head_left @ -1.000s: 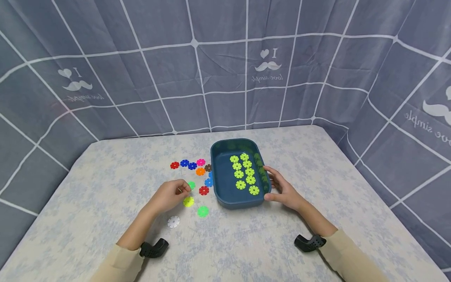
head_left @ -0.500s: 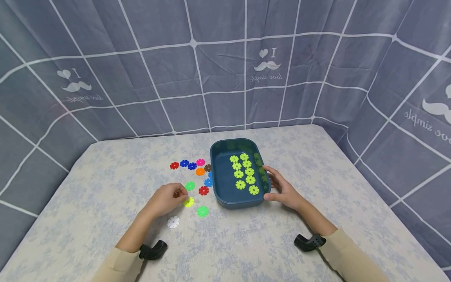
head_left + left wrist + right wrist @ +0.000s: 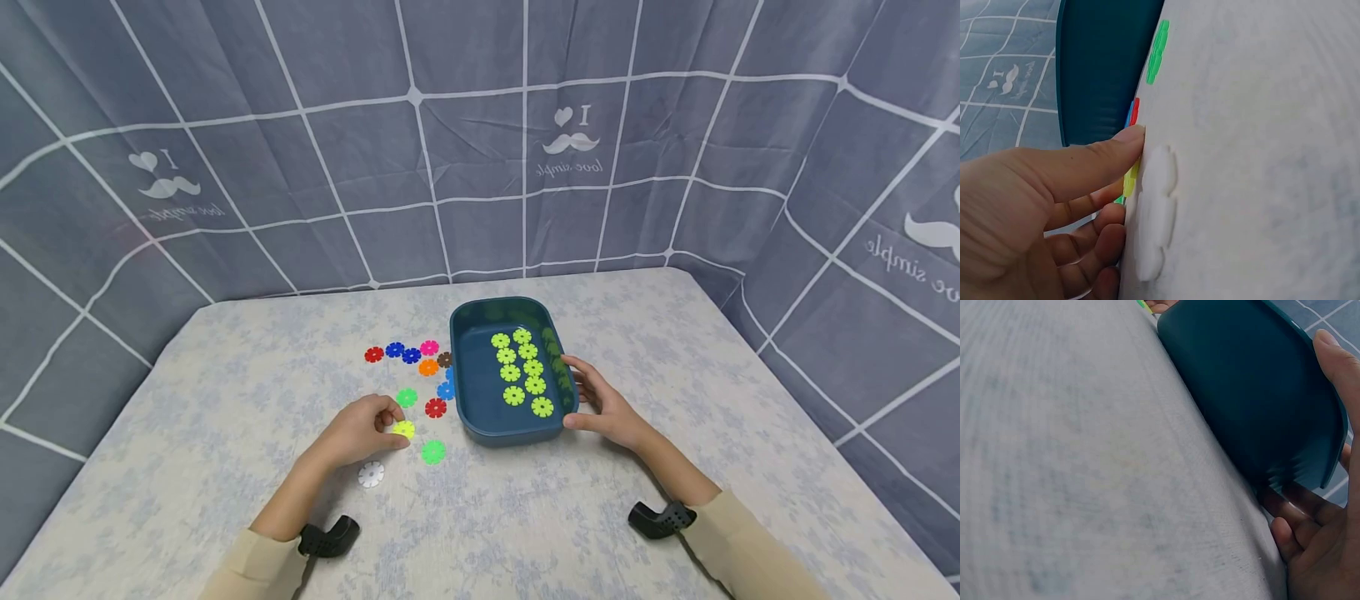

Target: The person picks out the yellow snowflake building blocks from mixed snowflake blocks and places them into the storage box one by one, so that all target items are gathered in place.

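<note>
A yellow notched plastic disc (image 3: 404,429) lies on the table between the thumb and curled fingers of my left hand (image 3: 363,433), which grips it by its edges. Seen from the left wrist, the thumb partly hides this disc, and a white disc (image 3: 1157,219) lies close beside the fingers. My right hand (image 3: 611,412) holds the near right side of a dark teal bin (image 3: 480,429), its thumb at the rim and its fingers against the outer wall (image 3: 1300,503). Several yellow-green discs (image 3: 532,367) lie flat in two rows on the bin's floor.
Left of the bin are loose discs: green (image 3: 433,452), another green (image 3: 407,397), red (image 3: 436,407), orange (image 3: 428,367), pink (image 3: 429,347), dark blue (image 3: 411,356), and others. A grey-blue checked curtain (image 3: 480,167) stands behind the patterned tablecloth (image 3: 555,517).
My left hand has moved from the green disc slightly toward me to the yellow one, its thumb now at the near edge. The right hand and bin have stayed put.
</note>
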Action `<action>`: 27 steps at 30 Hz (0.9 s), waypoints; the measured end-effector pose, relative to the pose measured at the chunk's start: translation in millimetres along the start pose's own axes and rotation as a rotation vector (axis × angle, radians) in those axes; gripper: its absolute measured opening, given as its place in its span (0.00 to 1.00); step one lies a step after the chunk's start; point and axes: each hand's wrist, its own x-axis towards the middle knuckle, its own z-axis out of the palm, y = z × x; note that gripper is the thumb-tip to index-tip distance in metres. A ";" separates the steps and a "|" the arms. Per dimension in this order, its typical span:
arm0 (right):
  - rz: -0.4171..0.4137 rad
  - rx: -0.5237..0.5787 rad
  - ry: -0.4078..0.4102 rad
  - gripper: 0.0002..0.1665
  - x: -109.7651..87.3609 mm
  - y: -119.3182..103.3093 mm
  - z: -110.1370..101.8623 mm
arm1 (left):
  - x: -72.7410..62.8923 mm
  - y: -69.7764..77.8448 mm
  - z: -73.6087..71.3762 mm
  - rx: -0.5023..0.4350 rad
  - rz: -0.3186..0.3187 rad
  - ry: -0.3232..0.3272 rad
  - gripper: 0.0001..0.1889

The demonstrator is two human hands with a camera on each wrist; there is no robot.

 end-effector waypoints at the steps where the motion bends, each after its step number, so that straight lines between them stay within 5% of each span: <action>1: 0.000 0.000 0.000 0.52 -0.1 -0.1 0.0 | -0.1 0.5 0.1 -0.001 -0.002 0.001 0.15; 27: 0.001 0.008 -0.002 0.52 -0.8 -0.4 0.3 | -1.9 6.4 0.8 -0.140 0.012 0.004 0.04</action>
